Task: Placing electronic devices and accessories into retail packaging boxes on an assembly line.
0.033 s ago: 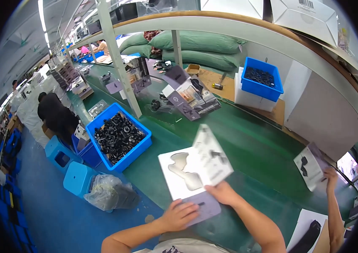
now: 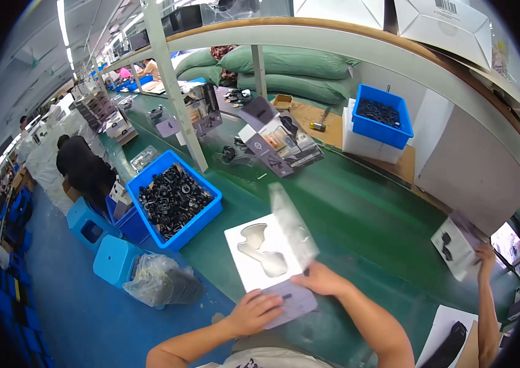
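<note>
An opened white cardboard box (image 2: 239,262) with a hollow shaped into its white insert is in front of me. Its lid (image 2: 293,230) stands raised on the right, blurred, and a purple flap (image 2: 299,299) folds out toward me. My left hand (image 2: 255,314) grips the near left side, fingers laid over the flap. At the near right corner, my right hand (image 2: 323,281) pinches the box edge; some of its fingers are hidden. The hollow holds nothing that I can see.
A blue bin (image 2: 201,224) of small black parts stands left of the box on the green table (image 2: 364,227). Beyond lies an open printed box (image 2: 281,144). Another person's hand (image 2: 485,257) holds a similar box (image 2: 450,248) at right. A blue stool (image 2: 113,260) stands left.
The box has shifted slightly left. Its raised lid has swung left, and my right hand has moved a little left with it. At right, the other person's box has moved slightly.
</note>
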Demonstrator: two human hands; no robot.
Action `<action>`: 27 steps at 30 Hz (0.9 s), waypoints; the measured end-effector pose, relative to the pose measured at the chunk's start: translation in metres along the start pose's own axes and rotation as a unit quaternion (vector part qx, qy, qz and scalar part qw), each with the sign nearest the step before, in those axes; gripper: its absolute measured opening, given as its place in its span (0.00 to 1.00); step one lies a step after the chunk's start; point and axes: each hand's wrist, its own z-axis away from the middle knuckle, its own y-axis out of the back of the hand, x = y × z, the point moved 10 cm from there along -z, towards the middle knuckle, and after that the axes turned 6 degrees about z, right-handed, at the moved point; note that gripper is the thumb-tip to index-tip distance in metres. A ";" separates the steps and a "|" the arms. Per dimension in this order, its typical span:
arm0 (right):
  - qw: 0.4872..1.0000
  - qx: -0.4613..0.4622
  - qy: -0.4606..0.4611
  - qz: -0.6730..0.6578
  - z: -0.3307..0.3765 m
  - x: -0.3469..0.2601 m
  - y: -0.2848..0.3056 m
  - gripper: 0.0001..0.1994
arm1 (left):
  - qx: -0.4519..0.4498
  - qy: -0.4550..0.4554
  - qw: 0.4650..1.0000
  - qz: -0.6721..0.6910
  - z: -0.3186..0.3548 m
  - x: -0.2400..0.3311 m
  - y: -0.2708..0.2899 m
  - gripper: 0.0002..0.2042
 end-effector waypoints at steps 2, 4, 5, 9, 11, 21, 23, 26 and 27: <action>0.966 -0.119 0.217 -0.078 -0.019 -0.039 -0.016 0.31 | -0.047 0.074 0.996 -0.011 0.017 -0.031 0.000 0.16; 0.986 -0.125 0.090 -0.069 -0.057 -0.042 0.023 0.31 | -0.044 0.115 0.992 -0.043 0.030 -0.044 0.012 0.16; 0.992 0.022 0.101 -0.066 -0.079 -0.045 0.071 0.29 | -0.036 0.151 0.986 -0.064 0.033 -0.049 0.020 0.16; 0.772 0.578 0.196 0.178 -0.099 -0.124 0.210 0.27 | -0.025 0.210 0.971 -0.109 0.024 -0.070 0.033 0.17; 0.821 0.498 0.105 0.258 -0.156 -0.138 0.232 0.29 | -0.041 0.196 0.973 -0.115 0.016 -0.073 0.028 0.19; 0.877 0.395 0.130 0.241 -0.058 -0.145 0.234 0.12 | 0.032 0.268 0.958 -0.098 0.006 -0.051 0.040 0.29; 0.884 0.382 0.140 0.231 -0.007 -0.138 0.244 0.12 | 0.055 0.288 0.954 -0.064 0.012 -0.062 0.043 0.31; 0.872 0.397 0.122 0.257 0.070 -0.126 0.248 0.10 | 0.056 0.270 0.961 -0.006 0.007 -0.075 0.048 0.30; 0.876 0.399 0.129 0.239 0.085 -0.117 0.248 0.08 | 0.065 0.235 0.969 0.029 0.003 -0.070 0.053 0.30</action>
